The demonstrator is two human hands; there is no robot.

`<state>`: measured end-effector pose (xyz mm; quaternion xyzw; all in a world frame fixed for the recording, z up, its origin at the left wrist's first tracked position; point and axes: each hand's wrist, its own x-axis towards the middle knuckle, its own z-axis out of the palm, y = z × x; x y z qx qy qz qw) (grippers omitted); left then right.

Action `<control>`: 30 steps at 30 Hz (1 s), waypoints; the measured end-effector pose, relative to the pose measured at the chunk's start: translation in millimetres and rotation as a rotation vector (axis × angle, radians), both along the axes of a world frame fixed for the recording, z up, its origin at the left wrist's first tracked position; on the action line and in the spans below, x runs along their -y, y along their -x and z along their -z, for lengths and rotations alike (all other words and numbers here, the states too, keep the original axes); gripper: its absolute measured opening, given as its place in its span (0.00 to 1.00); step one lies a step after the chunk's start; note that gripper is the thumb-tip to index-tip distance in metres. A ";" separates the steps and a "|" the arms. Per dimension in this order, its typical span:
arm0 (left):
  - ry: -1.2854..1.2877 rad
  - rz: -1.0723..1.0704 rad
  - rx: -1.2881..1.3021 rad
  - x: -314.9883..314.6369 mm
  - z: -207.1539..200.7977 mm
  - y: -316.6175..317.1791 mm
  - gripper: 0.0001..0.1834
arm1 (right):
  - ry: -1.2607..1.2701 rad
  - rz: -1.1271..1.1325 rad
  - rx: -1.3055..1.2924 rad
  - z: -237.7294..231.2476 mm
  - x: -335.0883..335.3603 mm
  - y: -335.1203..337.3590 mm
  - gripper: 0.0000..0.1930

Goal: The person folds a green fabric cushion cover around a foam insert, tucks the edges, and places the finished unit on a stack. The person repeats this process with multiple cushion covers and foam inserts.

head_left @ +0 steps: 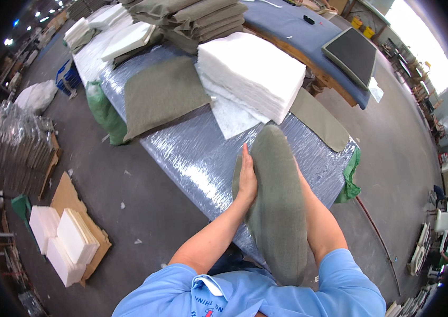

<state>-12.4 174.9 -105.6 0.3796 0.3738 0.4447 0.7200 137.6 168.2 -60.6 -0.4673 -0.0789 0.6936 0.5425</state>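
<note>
while your left hand (246, 179) lies flat and open against the stuffed grey-green cushion (276, 201) standing on edge at the near rim of the foil-wrapped surface (192, 158), keep pressure even; your right hand's grip is hidden behind it, so i cannot tell.

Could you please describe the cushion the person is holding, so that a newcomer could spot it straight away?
Start at the long table wrapped in shiny plastic film. At its near edge, the left hand presses the side of an olive-green stuffed cushion; the right hand is hidden behind it. Unlike the flat green covers and the white foam stack beyond, it is plump and stands on edge.
</note>
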 end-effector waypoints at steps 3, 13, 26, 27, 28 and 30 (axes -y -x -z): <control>0.027 -0.016 0.043 -16.5 -5.4 -10.2 0.39 | 0.043 0.009 0.104 -14.6 -7.3 20.9 0.40; 0.242 0.020 0.100 -33.6 40.2 -25.2 0.35 | 0.097 -0.025 0.076 -13.3 -40.8 35.4 0.31; 0.098 -0.076 -0.068 -47.8 131.1 -51.0 0.31 | 0.025 0.274 -0.056 146.8 -36.9 29.2 0.33; 0.104 -0.061 -0.026 -44.5 132.0 -48.4 0.31 | 0.039 0.255 -0.060 141.3 -36.9 29.0 0.33; 0.104 -0.049 0.017 -42.2 132.8 -46.8 0.32 | 0.049 0.240 -0.057 135.7 -37.2 29.9 0.33; 0.105 -0.051 0.106 -35.5 133.8 -39.9 0.33 | 0.051 0.199 -0.050 118.9 -36.3 33.1 0.34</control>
